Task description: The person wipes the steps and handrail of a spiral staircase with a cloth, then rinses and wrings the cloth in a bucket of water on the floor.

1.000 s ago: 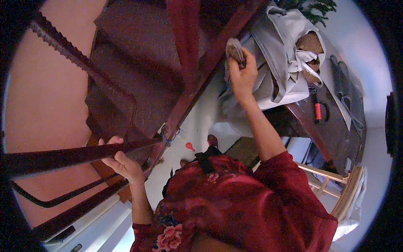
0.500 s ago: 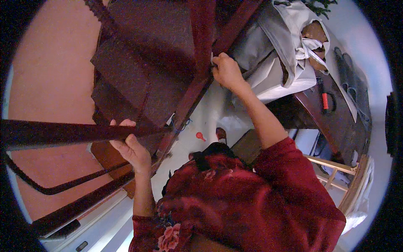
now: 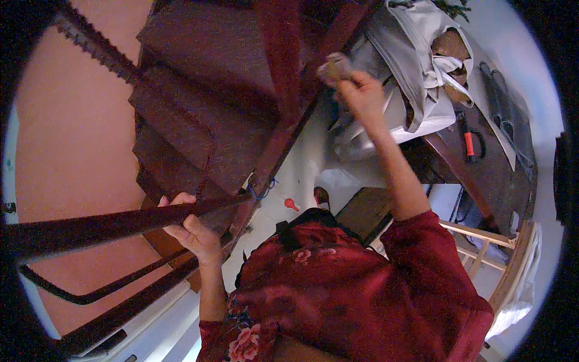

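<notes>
My left hand (image 3: 199, 241) is closed around a dark red stair rail (image 3: 102, 226), with the thumb on the near side and fingertips showing over its far edge. Up and to the right, my right hand (image 3: 366, 101) pinches a small greyish-tan cloth (image 3: 335, 67), blurred by motion. The cloth is beside a dark red slanting beam (image 3: 313, 78) of the staircase; whether they touch I cannot tell. Brown stair treads (image 3: 181, 114) fan out beyond my left hand. A thin blue cord (image 3: 263, 188) is tied near the foot of the rail.
Right of my right arm, pale grey bags (image 3: 422, 114) are heaped on a dark table (image 3: 503, 181). A red-and-black handled tool (image 3: 469, 145) and dark slippers (image 3: 497, 90) lie nearby. Below stands a wooden rack (image 3: 479, 241). A small red object (image 3: 291, 204) lies on the floor.
My right hand has moved right and away from the beam, bringing the cloth into view. My left hand keeps its hold; the rail's left end appears lower in the picture.
</notes>
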`<action>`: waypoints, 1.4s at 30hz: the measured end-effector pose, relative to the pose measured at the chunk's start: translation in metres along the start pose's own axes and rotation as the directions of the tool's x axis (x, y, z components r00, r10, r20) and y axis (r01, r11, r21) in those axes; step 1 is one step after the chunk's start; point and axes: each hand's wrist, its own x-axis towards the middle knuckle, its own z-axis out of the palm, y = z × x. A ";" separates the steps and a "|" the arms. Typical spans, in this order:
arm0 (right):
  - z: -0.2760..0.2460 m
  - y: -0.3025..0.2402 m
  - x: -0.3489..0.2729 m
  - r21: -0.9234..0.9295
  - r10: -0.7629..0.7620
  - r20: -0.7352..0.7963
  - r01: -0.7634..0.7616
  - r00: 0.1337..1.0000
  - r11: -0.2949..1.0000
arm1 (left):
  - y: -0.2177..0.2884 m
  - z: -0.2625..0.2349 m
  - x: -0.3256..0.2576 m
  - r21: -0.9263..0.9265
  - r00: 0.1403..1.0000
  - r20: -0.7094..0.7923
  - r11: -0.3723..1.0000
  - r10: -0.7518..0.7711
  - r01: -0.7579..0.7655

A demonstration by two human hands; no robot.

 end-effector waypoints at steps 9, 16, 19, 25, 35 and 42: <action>0.056 0.019 -0.041 -0.524 -0.317 0.111 0.326 0.942 0.787 | -0.004 0.000 0.003 -0.018 1.000 0.001 1.000 -0.012 0.012; 0.049 0.029 -0.104 0.069 0.192 -0.034 -0.189 0.981 0.979 | -0.016 -0.005 -0.002 -0.090 0.999 0.046 0.996 0.016 -0.011; 0.058 0.020 -0.082 -0.024 0.067 -0.248 -0.075 0.966 0.997 | -0.011 -0.007 0.001 -0.101 0.994 0.087 0.993 0.073 -0.064; 0.120 0.045 -0.091 -0.341 -0.317 -0.431 0.173 0.845 0.924 | -0.016 -0.008 0.004 -0.145 0.986 0.139 0.987 0.086 -0.066; 0.153 0.084 -0.190 -0.070 0.067 -0.229 -0.085 0.971 0.994 | -0.006 -0.022 0.005 -0.129 0.969 0.245 0.992 0.014 0.018; 0.110 0.022 -0.108 0.544 0.298 -0.470 0.006 0.831 0.839 | -0.005 -0.024 0.001 -0.056 0.987 0.159 0.998 0.011 -0.002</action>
